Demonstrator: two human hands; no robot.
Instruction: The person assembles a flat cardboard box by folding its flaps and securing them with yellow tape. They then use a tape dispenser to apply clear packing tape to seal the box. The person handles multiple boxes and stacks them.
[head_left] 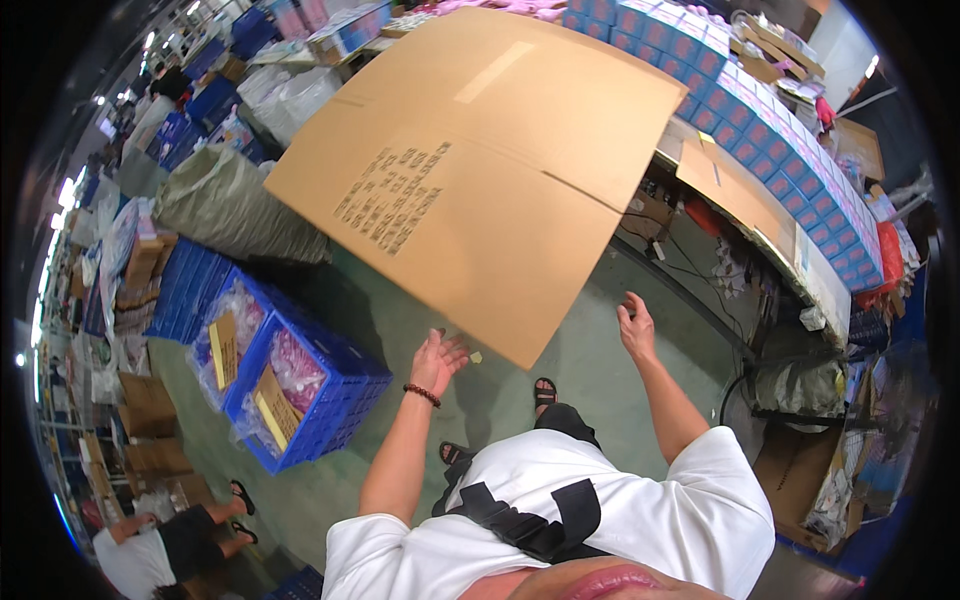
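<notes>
A large brown cardboard carton [520, 210], seemingly folded flat, spans the upper middle, with dark print and a strip of tape on its face. Its near corner hangs out over the floor, and what bears its weight is hidden. My left hand [438, 362], with a beaded bracelet at the wrist, is open just short of the carton's near left edge, fingers spread. To the right of the carton my right hand [636, 325] is held up over the floor, apart from it. Its fingers are loosely bent and apart, with nothing in them.
Blue crates [335, 400] with bagged pink goods stand at left, beside a bulky grey-green sack [225, 200]. Stacked small blue boxes [770, 150] line a workbench [820, 285] at right, with cables [690, 262] beneath. Another person [165, 550] is at lower left.
</notes>
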